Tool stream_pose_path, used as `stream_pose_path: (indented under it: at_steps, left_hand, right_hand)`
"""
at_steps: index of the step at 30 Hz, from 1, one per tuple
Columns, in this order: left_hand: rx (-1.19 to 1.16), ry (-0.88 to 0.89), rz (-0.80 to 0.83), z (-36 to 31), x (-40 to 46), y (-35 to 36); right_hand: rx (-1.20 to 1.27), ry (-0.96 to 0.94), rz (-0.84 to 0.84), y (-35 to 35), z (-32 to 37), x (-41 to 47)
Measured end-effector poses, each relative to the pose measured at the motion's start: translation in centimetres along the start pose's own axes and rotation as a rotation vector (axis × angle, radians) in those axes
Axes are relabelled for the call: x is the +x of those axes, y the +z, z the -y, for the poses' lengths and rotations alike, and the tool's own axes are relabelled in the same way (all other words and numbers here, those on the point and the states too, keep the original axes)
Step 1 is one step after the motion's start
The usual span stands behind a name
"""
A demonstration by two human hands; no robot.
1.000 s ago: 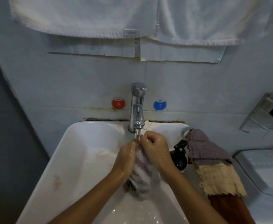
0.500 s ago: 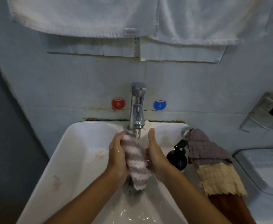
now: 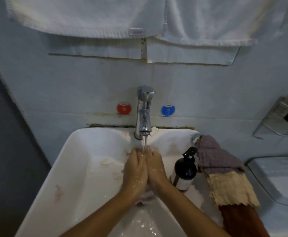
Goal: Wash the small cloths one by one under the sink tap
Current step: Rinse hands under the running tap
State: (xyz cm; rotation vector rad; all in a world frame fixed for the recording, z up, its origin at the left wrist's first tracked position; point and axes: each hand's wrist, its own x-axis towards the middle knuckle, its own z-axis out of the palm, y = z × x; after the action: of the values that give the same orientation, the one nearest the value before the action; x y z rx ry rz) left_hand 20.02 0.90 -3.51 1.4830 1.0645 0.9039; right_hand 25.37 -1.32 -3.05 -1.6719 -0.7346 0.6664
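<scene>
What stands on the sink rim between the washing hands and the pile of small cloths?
In the head view, a dark pump bottle stands between the right hand and the cloth pile.
</scene>
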Motion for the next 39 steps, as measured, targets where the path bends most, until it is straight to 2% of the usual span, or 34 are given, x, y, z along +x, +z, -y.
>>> stream_pose_path:
  at_steps: [5,9,14,16,21,25,29,32,36,39]
  left_hand:
    - [-0.002,-0.116,-0.052,0.3,1.3,-0.5]
    - [0.084,-0.016,-0.054,0.2,0.7,-0.9]
    - [0.116,-0.072,-0.067,-0.7,0.9,-0.5]
    - [0.132,-0.1,-0.075,-0.8,0.7,-0.4]
    - [0.049,-0.048,-0.058,-1.2,-0.1,-0.7]
    - [0.087,-0.115,-0.024,-0.7,0.5,-0.7]
    - [0.072,-0.054,-0.031,-1.2,0.3,-0.8]
    - [0.007,-0.075,-0.05,-1.6,0.2,-0.6]
    - [-0.043,0.004,-0.146,-1.9,-0.8,-0.7]
    - [-0.065,0.023,-0.155,-2.1,-0.6,-0.9]
  right_hand:
    - [-0.031,-0.064,-0.031,0.0,0.3,-0.5]
    - [-0.09,-0.093,-0.022,0.3,0.6,-0.6]
    - [-0.178,-0.129,-0.051,0.0,0.8,-0.2]
    - [-0.152,-0.092,-0.047,-0.1,0.6,-0.2]
    - [-0.011,-0.022,-0.028,-0.8,0.2,-0.5]
    - [-0.058,-0.073,-0.03,-0.4,0.0,-0.3]
    - [-0.08,-0.115,-0.073,0.1,0.0,-0.1]
    - [-0.037,-0.116,-0.098,0.0,0.1,0.2]
    - [0.0,-0.089,-0.09,-0.6,0.1,0.1]
    - [0.094,-0.061,-0.078,-1.2,0.3,0.0]
